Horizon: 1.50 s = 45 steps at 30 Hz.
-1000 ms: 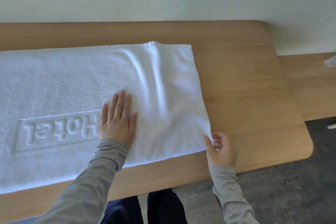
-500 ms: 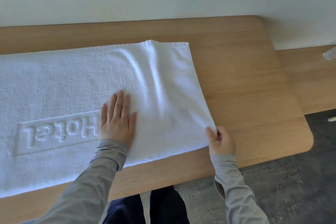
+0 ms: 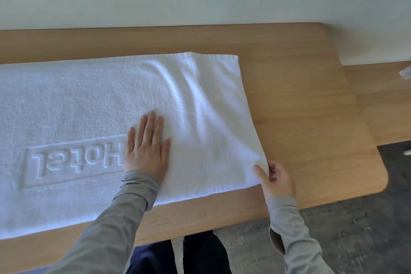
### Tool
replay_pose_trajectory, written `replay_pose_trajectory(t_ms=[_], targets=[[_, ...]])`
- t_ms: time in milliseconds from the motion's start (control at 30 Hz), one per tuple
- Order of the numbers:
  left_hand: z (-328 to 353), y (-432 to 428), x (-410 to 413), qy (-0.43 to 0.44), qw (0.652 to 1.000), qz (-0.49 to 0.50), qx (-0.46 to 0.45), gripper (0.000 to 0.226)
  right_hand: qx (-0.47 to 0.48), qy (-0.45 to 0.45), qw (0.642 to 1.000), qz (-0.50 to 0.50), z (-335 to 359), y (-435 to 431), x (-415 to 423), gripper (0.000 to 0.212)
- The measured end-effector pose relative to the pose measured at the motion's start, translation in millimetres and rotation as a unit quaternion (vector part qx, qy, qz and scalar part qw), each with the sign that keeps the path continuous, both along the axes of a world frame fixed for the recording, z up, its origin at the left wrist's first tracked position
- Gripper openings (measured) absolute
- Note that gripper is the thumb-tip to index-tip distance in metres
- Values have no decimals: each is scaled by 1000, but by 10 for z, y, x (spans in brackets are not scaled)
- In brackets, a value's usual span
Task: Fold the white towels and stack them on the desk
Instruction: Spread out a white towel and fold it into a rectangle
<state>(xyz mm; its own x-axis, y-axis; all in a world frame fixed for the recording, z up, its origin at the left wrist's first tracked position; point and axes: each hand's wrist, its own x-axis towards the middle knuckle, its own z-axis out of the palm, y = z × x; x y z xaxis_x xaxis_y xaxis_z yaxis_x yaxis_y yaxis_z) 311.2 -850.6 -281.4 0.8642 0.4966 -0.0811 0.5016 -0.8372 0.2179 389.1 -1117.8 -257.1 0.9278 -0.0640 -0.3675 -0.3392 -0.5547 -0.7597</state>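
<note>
Right hand (image 3: 278, 179), pinching the towel (image 3: 89, 100), has raised its corner; left hand (image 3: 144, 151) presses flat, fingers (image 3: 151, 127) straight.

The towel (image 3: 89, 100) is spread on the table (image 3: 300, 100), toward its left; the left hand (image 3: 145, 151) is laid upon it, the right hand (image 3: 277, 178) at its near right corner (pinched).

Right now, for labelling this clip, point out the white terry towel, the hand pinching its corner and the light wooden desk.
White terry towel (image 3: 89, 100): head view, flat middle.
Right hand (image 3: 278, 179): head view, its palm.
Light wooden desk (image 3: 311, 118): head view, bare top.
</note>
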Motion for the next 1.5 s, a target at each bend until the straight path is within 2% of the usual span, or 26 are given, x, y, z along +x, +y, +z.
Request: replay_pose_trajectory(t_ms=[67, 200, 367, 533, 667, 733, 800, 933, 967, 1067, 1233, 1333, 1367, 1433, 1500], targets=[[2, 2, 6, -2, 1000, 0, -1, 63, 14, -1, 1000, 1, 12, 8, 12, 16], [0, 1, 7, 2, 1000, 0, 1, 63, -8, 12, 997, 72, 35, 90, 74, 11], [-5, 31, -7, 4, 1000, -3, -4, 64, -15, 26, 999, 42, 64, -41, 173, 14], [-3, -4, 1, 4, 1000, -6, -9, 66, -84, 76, 991, 77, 58, 1, 196, 17], [-3, 8, 6, 5, 1000, -9, -4, 63, -4, 144, 987, 68, 171, 123, 520, 25], [4, 11, 5, 6, 1000, -12, -2, 62, 32, 160, 984, 73, 230, 294, 750, 22], [8, 14, 0, 4, 1000, -15, 1, 61, 55, 157, 983, 77, 259, 503, 988, 23], [12, 21, 6, 1, 1000, -19, -2, 61, 105, 145, 981, 79, 284, 914, 1455, 40], [9, 23, 8, 1, 1000, -19, 0, 61, 119, 142, 979, 80, 284, 1018, 1568, 37], [1, 19, 8, 5, 1000, -21, 4, 60, 96, 98, 986, 92, 270, 1349, 1881, 13], [-31, 15, 7, 5, 1000, -15, 0, 60, -80, -18, 993, 90, 86, 1520, 2263, 9], [-48, 12, 6, 4, 1000, -16, 3, 61, -161, -45, 976, 138, 11, 1509, 2215, 17], [-51, 7, 10, 3, 1000, -17, 4, 61, -187, -77, 968, 147, 10, 1508, 2165, 28], [-57, -3, 17, 1, 1000, -15, 5, 60, -248, -194, 936, 159, 58, 1592, 1971, 48], [-57, -13, 23, 0, 1000, -12, 5, 60, -225, -320, 896, 212, 137, 1816, 1552, 48]])
